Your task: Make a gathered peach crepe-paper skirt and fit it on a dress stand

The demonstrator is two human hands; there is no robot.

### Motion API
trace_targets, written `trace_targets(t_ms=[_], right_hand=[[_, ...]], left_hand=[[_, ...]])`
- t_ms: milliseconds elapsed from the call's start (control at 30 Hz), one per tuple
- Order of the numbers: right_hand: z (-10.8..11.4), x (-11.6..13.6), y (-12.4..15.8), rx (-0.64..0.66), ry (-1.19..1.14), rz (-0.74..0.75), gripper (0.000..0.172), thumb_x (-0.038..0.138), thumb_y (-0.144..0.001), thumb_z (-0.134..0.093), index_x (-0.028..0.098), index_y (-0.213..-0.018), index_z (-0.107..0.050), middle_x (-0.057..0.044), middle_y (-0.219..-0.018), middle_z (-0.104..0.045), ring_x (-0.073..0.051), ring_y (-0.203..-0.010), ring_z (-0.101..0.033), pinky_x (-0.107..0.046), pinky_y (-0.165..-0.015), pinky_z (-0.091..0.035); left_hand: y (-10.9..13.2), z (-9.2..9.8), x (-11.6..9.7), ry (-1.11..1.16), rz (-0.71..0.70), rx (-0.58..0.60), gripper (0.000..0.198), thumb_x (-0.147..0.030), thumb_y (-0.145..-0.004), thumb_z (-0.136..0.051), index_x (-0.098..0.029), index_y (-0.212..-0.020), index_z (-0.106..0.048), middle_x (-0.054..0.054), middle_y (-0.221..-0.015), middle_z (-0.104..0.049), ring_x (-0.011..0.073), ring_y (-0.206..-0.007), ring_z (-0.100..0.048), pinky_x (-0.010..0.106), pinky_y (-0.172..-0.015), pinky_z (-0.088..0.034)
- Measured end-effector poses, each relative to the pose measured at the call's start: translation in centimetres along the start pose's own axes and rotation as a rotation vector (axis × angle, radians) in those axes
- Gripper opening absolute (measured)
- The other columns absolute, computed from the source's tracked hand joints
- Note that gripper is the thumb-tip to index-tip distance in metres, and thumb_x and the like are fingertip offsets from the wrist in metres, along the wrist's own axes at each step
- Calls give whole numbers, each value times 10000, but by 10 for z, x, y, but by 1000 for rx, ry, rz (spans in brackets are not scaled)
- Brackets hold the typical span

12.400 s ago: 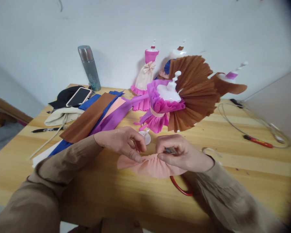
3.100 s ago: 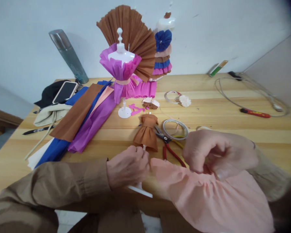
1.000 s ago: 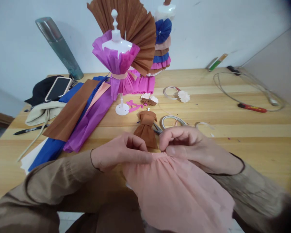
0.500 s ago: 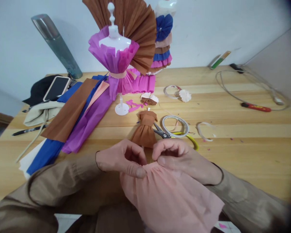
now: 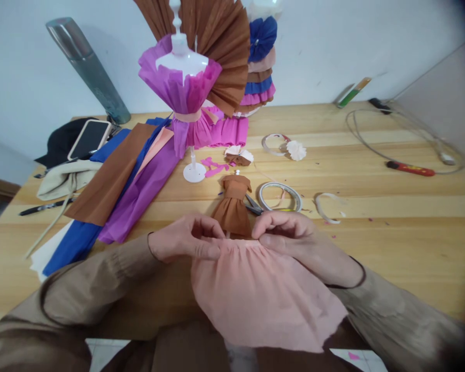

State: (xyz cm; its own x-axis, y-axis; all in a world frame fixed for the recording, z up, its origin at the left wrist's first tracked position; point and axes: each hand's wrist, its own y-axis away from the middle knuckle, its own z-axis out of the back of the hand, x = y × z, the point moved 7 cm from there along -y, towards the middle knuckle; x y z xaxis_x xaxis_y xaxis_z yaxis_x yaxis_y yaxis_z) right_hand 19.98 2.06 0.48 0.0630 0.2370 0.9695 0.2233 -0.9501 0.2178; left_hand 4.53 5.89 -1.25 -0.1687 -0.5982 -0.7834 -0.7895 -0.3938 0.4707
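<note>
A gathered pink crepe-paper skirt hangs between my hands over the table's front edge, its pleated top edge stretched level. My left hand pinches the left end of that edge between thumb and fingers. At the other end, my right hand grips it the same way. Just beyond lies a small brown paper dress on a little form. Scissors lie right of the dress, partly hidden by a roll of tape and my right hand.
A white mannequin in purple paper stands behind, with a large brown paper fan. Folded paper strips, a phone and a spray can are at left. A cable with a red handle lies at right.
My hands have moved apart and slightly away from me, spreading the skirt's gathered top edge wider. The skirt hangs flatter, and its lower right corner has drawn in.
</note>
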Motion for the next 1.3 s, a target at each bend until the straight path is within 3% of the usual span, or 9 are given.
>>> trace_targets(t_ms=[167, 267, 467, 733, 833, 967, 1067, 1167, 1300], right_hand=[[-1, 3, -3, 37, 73, 130, 264, 407, -830, -721, 155, -798, -650, -49, -796, -625, -125, -712, -572, -244, -621, -458], [-1, 8, -4, 35, 103, 209, 264, 405, -824, -732, 160, -785, -644, -63, -862, -620, -138, -755, -574, -262, -654, -462], [2, 6, -4, 0, 27, 251, 233, 362, -804, -756, 158, -727, -677, -39, -769, -590, -130, -693, -524, -273, -636, -430], [7, 3, -2, -82, -64, 259, 313, 480, -854, -677, 207, -734, -774, -44, -700, -572, -165, -717, -539, -332, -693, -452], [16, 13, 2, -160, 60, 345, 301, 486, -894, -619, 252, -856, -804, -62, -734, -602, -198, -785, -557, -375, -750, -459], [14, 29, 9, -249, 417, 465, 95, 264, -859, -679, 248, -872, -772, -75, -874, -649, -191, -787, -589, -344, -681, -465], [-4, 40, 14, -184, 592, 602, 77, 171, -844, -658, 203, -870, -723, -57, -823, -622, -131, -639, -548, -278, -554, -436], [-21, 43, 17, -36, 654, 684, 98, 175, -838, -652, 170, -926, -696, -63, -837, -635, -136, -692, -586, -260, -583, -468], [-17, 39, 13, -22, 536, 586, 149, 176, -913, -554, 162, -990, -681, -60, -843, -681, -133, -733, -630, -245, -627, -488]], left_hand=[[-3, 1, -1, 66, -24, -115, 262, -328, -594, -852, -126, -708, -731, 21, -697, -689, 103, -657, -582, 217, -639, -426], [-5, -4, -2, 21, -3, -121, 186, -274, -604, -815, -123, -636, -711, 8, -621, -653, 88, -583, -537, 219, -592, -402], [-3, -6, -4, -31, -12, -169, 136, -203, -575, -749, -129, -526, -646, -21, -516, -562, 60, -499, -433, 202, -479, -283], [-4, -8, 3, 4, -9, -181, 135, -199, -580, -724, -134, -517, -624, -36, -495, -534, 53, -478, -405, 208, -482, -284], [-3, -8, 5, 2, 16, -187, 143, -208, -577, -727, -131, -520, -621, -32, -502, -537, 56, -485, -412, 207, -483, -282], [-2, -8, 8, 9, 50, -217, 153, -206, -574, -738, -122, -531, -618, -34, -508, -533, 51, -491, -414, 202, -495, -289], [-1, -9, 9, 59, 52, -246, 154, -201, -556, -754, -124, -532, -623, -36, -503, -533, 52, -488, -418, 199, -486, -284], [1, -14, 8, 141, 40, -208, 167, -214, -556, -777, -126, -540, -635, -36, -499, -537, 53, -473, -423, 202, -468, -278], [4, -17, 4, 184, 20, -146, 202, -245, -574, -809, -123, -566, -648, -33, -506, -543, 49, -464, -423, 200, -478, -293]])
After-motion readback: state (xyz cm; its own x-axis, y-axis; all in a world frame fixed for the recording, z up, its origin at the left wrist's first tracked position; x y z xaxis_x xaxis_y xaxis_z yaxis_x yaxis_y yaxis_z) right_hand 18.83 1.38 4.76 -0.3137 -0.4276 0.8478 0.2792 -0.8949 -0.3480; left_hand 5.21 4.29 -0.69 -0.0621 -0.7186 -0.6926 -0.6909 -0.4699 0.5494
